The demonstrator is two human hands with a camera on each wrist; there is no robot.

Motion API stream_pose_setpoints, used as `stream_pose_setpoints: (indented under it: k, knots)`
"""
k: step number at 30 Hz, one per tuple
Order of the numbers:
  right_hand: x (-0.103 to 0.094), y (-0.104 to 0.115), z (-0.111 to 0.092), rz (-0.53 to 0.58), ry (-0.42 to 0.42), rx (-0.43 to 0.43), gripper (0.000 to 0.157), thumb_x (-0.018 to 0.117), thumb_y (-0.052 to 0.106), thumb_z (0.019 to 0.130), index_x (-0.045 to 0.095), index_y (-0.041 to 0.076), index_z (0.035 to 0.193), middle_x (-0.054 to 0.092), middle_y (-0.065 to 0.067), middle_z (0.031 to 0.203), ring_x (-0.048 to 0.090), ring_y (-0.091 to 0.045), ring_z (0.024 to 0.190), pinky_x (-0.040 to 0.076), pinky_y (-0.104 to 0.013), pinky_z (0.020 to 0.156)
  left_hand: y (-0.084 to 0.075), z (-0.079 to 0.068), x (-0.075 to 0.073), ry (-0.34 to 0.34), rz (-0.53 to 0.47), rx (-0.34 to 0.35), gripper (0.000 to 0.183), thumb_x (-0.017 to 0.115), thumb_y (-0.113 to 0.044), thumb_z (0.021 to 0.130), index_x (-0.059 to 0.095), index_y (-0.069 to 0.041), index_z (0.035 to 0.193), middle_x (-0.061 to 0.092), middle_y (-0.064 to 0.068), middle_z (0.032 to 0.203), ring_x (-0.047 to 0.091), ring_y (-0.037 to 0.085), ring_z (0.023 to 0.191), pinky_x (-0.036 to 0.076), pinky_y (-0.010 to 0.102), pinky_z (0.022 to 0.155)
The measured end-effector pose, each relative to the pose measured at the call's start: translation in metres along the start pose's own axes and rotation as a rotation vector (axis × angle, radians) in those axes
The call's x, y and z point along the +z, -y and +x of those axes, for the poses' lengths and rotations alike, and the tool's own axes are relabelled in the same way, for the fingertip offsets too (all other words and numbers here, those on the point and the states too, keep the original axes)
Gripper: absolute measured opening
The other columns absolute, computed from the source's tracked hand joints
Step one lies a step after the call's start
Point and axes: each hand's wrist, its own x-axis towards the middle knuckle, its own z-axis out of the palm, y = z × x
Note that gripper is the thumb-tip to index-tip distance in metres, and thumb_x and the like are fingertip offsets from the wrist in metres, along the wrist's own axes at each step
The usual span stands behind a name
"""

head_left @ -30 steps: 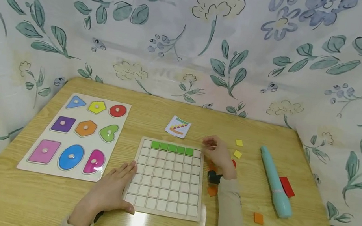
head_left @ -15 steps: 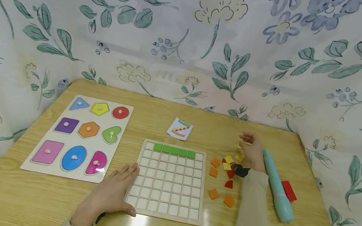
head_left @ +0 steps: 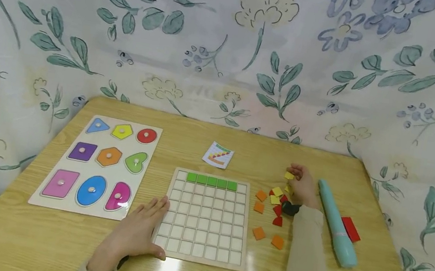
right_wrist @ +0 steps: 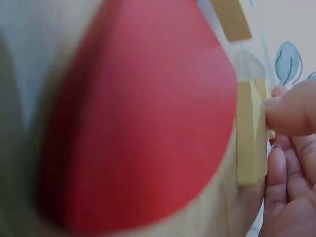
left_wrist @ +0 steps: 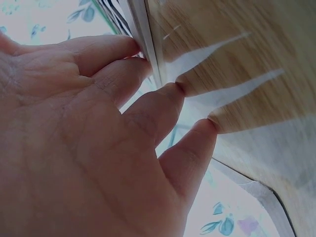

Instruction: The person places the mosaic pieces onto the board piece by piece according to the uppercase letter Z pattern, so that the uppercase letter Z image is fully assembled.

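Note:
My left hand (head_left: 137, 230) lies with spread fingers against the left edge of a wooden grid board (head_left: 245, 236). A row of green square tiles (head_left: 212, 181) fills several cells along its far edge. In the left wrist view, the fingertips of that hand (left_wrist: 108, 118) touch the board edge and the tabletop. Right of the board, my right hand (head_left: 305, 186) pinches a yellow tile (head_left: 289, 176) between thumb and fingers. Another yellow tile (head_left: 288, 188) is partly hidden under the hand. In the right wrist view, a red quarter-round tile (right_wrist: 153, 113) looms close, with a yellow tile (right_wrist: 251, 133) beside the thumb.
Orange tiles (head_left: 259, 233), red tiles (head_left: 278, 221) and yellow tiles (head_left: 276, 192) lie between board and right arm. A pattern card (head_left: 219, 155) is behind the board. A shape puzzle (head_left: 151, 143) lies left; a teal tapered object (head_left: 336, 225) and red piece (head_left: 351, 229) lie right.
My right hand has moved from the board's far right corner rightward to the yellow tiles, uncovering red and orange ones. The left hand has stayed on the board's edge.

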Motion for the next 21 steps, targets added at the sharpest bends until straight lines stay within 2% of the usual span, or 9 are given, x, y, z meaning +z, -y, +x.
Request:
stream_pose_setpoints:
  k: [4,7,13,17,21]
  knots:
    - [0.003,0.001,-0.003,-0.040,-0.042,-0.016,0.048,0.051,-0.008,0.090,0.038,-0.009,0.136,0.050,-0.031,0.133,0.047,-0.039,0.124,0.039,-0.038,0.105,0.000,0.000,0.001,0.003,-0.001,-0.004,0.124,0.087,-0.055,0.055,0.029,-0.001,0.151,0.024,0.013,0.161,0.022,0.039,0.148,0.023,0.059,0.118]
    - [0.004,0.003,-0.004,-0.074,-0.079,-0.009,0.045,0.054,-0.009,0.088,0.042,-0.011,0.131,0.052,-0.031,0.129,0.049,-0.039,0.121,0.041,-0.042,0.105,0.000,0.001,0.001,0.006,-0.003,-0.001,0.124,0.086,-0.055,0.055,0.029,-0.001,0.151,0.024,0.013,0.161,0.022,0.039,0.148,0.023,0.059,0.118]
    - [0.004,0.006,-0.008,-0.159,-0.127,-0.007,0.038,0.058,-0.005,0.085,0.049,-0.010,0.121,0.057,-0.030,0.121,0.055,-0.037,0.112,0.047,-0.041,0.096,-0.001,0.002,0.000,0.005,-0.015,-0.001,0.124,0.087,-0.055,0.054,0.031,-0.001,0.150,0.025,0.013,0.160,0.023,0.039,0.147,0.023,0.059,0.118]
    - [0.005,0.007,-0.014,-0.107,-0.098,0.034,0.037,0.058,0.001,0.088,0.049,-0.006,0.123,0.057,-0.025,0.125,0.054,-0.034,0.115,0.046,-0.040,0.098,-0.002,0.002,0.000,0.006,-0.015,-0.001,0.124,0.087,-0.055,0.054,0.031,0.000,0.150,0.026,0.014,0.160,0.023,0.039,0.147,0.023,0.060,0.118]
    - [0.011,0.011,-0.021,-0.027,-0.067,0.041,0.038,0.059,0.007,0.090,0.048,-0.003,0.126,0.056,-0.022,0.129,0.052,-0.031,0.118,0.046,-0.027,0.094,-0.003,0.001,-0.001,0.004,-0.008,-0.002,0.123,0.087,-0.055,0.054,0.031,0.000,0.150,0.026,0.014,0.160,0.024,0.039,0.147,0.024,0.060,0.117]
